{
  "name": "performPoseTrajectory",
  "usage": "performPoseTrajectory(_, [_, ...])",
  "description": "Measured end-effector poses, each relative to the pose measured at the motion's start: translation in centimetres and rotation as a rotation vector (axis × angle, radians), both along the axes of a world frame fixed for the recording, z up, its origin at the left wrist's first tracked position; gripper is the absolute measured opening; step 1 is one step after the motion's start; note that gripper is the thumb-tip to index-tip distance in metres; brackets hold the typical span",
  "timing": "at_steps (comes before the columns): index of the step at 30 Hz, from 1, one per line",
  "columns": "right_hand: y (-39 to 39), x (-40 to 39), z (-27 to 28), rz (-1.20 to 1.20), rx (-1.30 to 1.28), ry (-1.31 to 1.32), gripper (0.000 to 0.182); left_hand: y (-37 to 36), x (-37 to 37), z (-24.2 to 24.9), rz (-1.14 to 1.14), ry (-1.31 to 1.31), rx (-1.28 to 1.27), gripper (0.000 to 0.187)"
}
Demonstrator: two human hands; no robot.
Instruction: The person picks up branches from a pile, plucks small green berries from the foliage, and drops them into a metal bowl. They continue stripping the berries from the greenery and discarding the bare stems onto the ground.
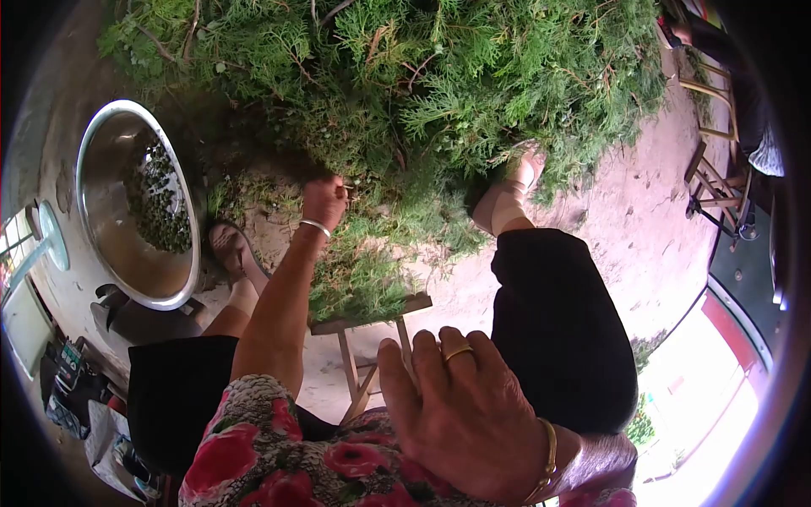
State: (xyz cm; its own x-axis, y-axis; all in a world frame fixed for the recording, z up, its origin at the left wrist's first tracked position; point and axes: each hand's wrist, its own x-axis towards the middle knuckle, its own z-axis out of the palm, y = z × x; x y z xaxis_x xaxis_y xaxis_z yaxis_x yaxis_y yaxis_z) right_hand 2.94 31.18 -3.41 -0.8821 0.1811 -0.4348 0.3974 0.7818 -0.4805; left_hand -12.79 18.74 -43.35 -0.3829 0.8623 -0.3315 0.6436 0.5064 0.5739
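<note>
My left hand (324, 201) reaches down over the near edge of a big heap of green conifer branches (473, 101). Its fingers are pressed together around something too small to make out. Close to my lap, my right hand (460, 406) has its palm turned down and its fingers a little apart, holding nothing. Loose green sprigs (363, 283) lie on a small wooden stool (372, 314) between my legs. On the left, a large metal basin (118, 228) contains many small green pieces (160, 198).
My feet stand on the pale floor (617, 228) on either side of the sprigs. Beside the basin is a dark container (148, 319). Another person (722, 42) is at the upper right, near a chair (716, 101). Assorted items (93, 414) lie at the lower left.
</note>
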Motion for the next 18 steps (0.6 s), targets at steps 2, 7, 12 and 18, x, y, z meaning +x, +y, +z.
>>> performPoseTrajectory(2, [0.0,0.0,0.0,-0.008,-0.010,0.003,0.032,0.0,-1.5,3.4,0.372,-0.464,-0.022,0.010])
performPoseTrajectory(7, [-0.3,0.2,0.2,-0.004,0.007,0.037,0.030,-1.6,-3.3,8.5,0.913,-1.193,0.106,0.010])
performPoseTrajectory(12, [-0.2,0.0,0.1,-0.008,-0.005,0.004,0.030,0.2,-0.2,5.5,0.633,-0.767,-0.035,0.010])
performPoseTrajectory(18, [-0.9,0.5,0.4,-0.105,0.056,-0.047,0.023,2.3,3.5,0.6,0.235,-0.013,0.017,0.020])
